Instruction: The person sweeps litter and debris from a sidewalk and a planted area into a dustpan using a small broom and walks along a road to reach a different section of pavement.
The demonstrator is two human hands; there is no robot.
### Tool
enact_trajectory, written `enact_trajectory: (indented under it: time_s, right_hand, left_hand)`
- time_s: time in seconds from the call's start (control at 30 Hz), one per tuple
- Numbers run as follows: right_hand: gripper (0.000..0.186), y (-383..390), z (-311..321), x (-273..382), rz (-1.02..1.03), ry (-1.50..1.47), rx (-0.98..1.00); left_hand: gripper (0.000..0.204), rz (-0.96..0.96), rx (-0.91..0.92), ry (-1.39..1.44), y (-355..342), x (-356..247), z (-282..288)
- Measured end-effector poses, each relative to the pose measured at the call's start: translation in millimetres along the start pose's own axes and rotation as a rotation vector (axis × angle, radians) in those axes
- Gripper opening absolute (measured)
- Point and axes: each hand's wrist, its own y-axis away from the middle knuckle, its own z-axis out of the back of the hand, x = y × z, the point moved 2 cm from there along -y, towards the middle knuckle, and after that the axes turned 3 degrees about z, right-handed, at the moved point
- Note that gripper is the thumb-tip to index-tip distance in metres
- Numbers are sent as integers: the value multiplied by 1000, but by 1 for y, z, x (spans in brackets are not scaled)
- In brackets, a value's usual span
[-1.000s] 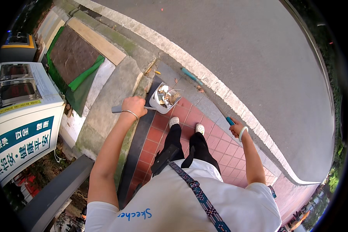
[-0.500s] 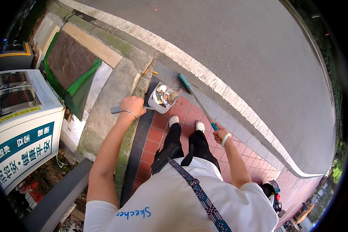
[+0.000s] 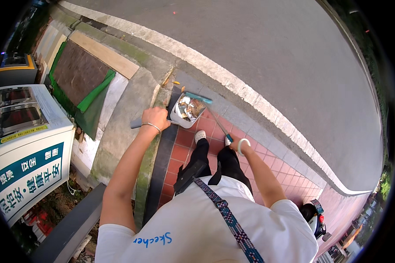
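Left hand [image 3: 155,119] closed on dustpan [image 3: 186,110] handle, pan level so litter stays in; right hand [image 3: 236,144] grips broom [image 3: 206,107], bristles at pan rim, frame centre

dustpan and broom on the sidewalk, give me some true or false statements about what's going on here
1. The left hand holds the handle of the grey metal dustpan. True.
2. The dustpan is empty. False: it holds leaves and litter.
3. The right hand holds the thin stick of the teal-headed broom. True.
4. The broom head lies far out on the grey asphalt road. False: it sits at the dustpan's mouth.
5. The person stands on red paving tiles. True.
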Motion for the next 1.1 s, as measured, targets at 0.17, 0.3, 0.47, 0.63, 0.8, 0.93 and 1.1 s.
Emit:
enact_trajectory:
  time_s: [0.17,0.3,0.47,0.63,0.8,0.93,1.1]
  right_hand:
    - [69,123,49,-37,-262,-932,-34]
    - [52,180,9,-90,-326,-1207,-205]
    - [9,178,-51,-156,-632,-1332,-352]
    - [31,135,-85,-196,-844,-1545,-217]
    - [22,56,-85,-93,-541,-1767,-69]
    - [22,-20,-79,82,-299,-1872,183]
    - [23,-75,-17,140,-31,-2215,396]
  left_hand:
    - [16,-72,-71,25,27,3,-16]
    - [14,-53,-211,117,56,13,-36]
    - [11,98,-410,258,70,23,-36]
    - [10,171,-663,423,85,33,-12]
    - [11,206,-797,596,95,65,31]
    - [13,212,-825,659,84,98,60]
    - [11,209,-831,679,60,152,88]
